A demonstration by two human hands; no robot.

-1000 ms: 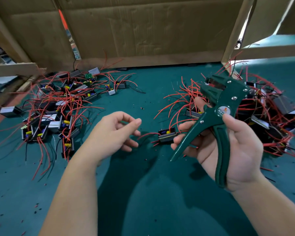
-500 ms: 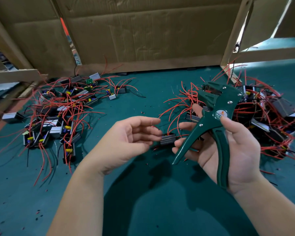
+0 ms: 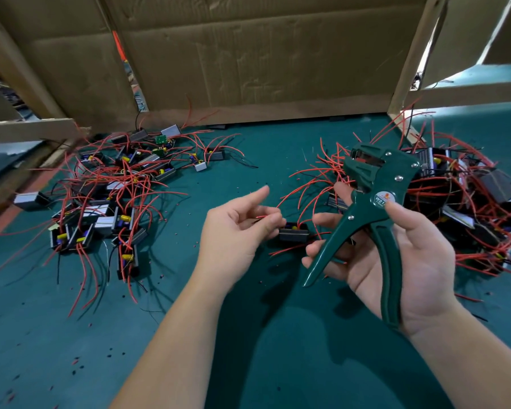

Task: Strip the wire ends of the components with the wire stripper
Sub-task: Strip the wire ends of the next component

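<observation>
On the tabletop (image 3: 248,335), a left pile (image 3: 109,196) of wired components lies well apart. The left hand (image 3: 233,231) pinches a red wire (image 3: 267,216), forefinger straight. That wire runs rightward to the component (image 3: 294,234), which sits between the hands, just beside the right fingertips. The wire stripper (image 3: 375,196) stands with its head up and away, handles spread, gripped by the right hand (image 3: 410,261). Its mouth lies above and right of the pinched wire, so the left hand must likely lift it there. A right pile (image 3: 469,202) lies behind. The wire's tip is hidden, and I cannot tell whether the component rests or hangs.
</observation>
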